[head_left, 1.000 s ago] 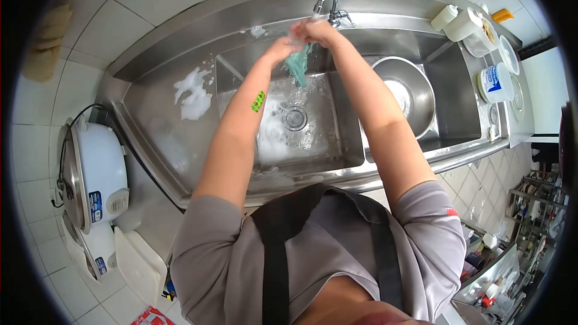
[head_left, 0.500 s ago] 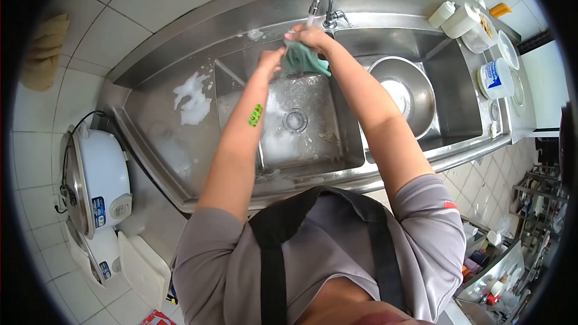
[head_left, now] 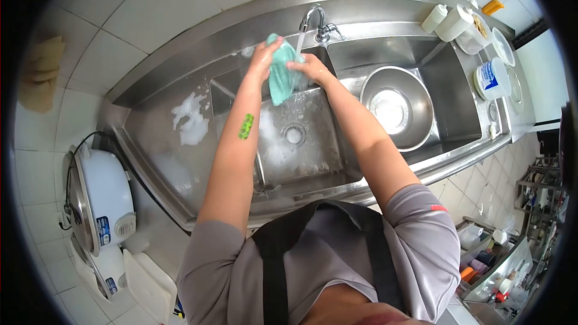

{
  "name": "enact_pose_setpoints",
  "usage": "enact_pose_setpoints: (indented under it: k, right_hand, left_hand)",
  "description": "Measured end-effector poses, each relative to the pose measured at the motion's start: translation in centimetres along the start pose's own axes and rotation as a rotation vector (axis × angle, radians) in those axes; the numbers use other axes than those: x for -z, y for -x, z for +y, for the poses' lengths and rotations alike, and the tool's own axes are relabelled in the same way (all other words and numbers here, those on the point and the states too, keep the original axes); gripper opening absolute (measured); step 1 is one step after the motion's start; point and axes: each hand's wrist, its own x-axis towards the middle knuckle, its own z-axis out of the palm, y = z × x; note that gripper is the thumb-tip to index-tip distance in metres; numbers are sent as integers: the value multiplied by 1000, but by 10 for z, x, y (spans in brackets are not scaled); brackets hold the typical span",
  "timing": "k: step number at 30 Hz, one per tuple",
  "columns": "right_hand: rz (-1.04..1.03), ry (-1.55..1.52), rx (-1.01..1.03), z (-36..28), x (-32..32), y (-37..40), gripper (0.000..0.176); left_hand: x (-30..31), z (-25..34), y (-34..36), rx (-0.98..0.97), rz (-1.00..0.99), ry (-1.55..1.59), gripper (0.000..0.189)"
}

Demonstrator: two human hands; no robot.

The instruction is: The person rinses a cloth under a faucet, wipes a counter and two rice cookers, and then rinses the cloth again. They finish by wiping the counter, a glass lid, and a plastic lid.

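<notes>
A wet turquoise cloth [head_left: 282,75] hangs over the left basin of the steel sink [head_left: 313,162]. My left hand [head_left: 262,59] grips its upper left part, with the thumb and fingers closed around it. At the cloth's right edge, my right hand [head_left: 310,68] pinches the fabric, though its fingertips are partly hidden. Water runs from the curved faucet [head_left: 314,17] just above, falling by my right hand. Below the cloth, suds and wet patches surround the round drain [head_left: 294,135].
A large steel bowl [head_left: 397,108] sits in the right basin. White foam [head_left: 191,120] lies on the left drainboard. Bottles and a labelled white tub [head_left: 492,78] stand at the right end. White rice cookers [head_left: 108,186] are at the left.
The bunched cloth has been spread out and now hangs lower and further left. My left hand has moved up to its top edge; my right hand has shifted down.
</notes>
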Motion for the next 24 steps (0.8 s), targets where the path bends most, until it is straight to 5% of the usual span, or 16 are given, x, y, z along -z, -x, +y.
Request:
enact_pose_setpoints:
  k: [1,3,4,6,8,10,11,12,14,16,18,22,24]
  right_hand:
    - [8,-5,4,3,2,-2,53]
    - [194,-491,19,6,4,-1,39]
    - [200,-496,22,5,-3,-2,39]
    - [521,-993,108,-2,-27,-15,30]
    - [696,-670,71,-20,-45,-9,26]
    - [726,-31,220,-22,-58,-2,28]
    - [868,187,303,-19,-60,-5,24]
    - [866,188,294,-16,-55,-4,24]
    - [856,220,78,-13,-32,-11,27]
    - [942,234,-70,-7,-15,-23,29]
    - [949,298,228,-6,-28,-17,31]
    - [792,346,361,-18,-43,1,32]
    - [806,540,348,-10,-19,-19,33]
  left_hand:
    - [4,-2,1,54,21,238,25]
    - [0,-18,1,120,-5,716,31]
    - [-8,-27,2,123,-10,709,31]
    - [-29,-43,-1,223,91,1006,39]
    - [-40,-54,-9,292,140,952,44]
    - [1,-172,-91,200,-417,1200,33]
    - [-26,-180,-88,131,-985,1862,25]
    - [-31,-159,-70,135,-978,1868,25]
    - [-48,-87,-32,216,127,735,35]
    - [-57,-73,-23,253,156,541,33]
    - [-60,-58,-17,214,83,471,28]
    - [-38,-70,-22,341,-33,908,44]
    - [-49,-24,14,365,47,607,54]
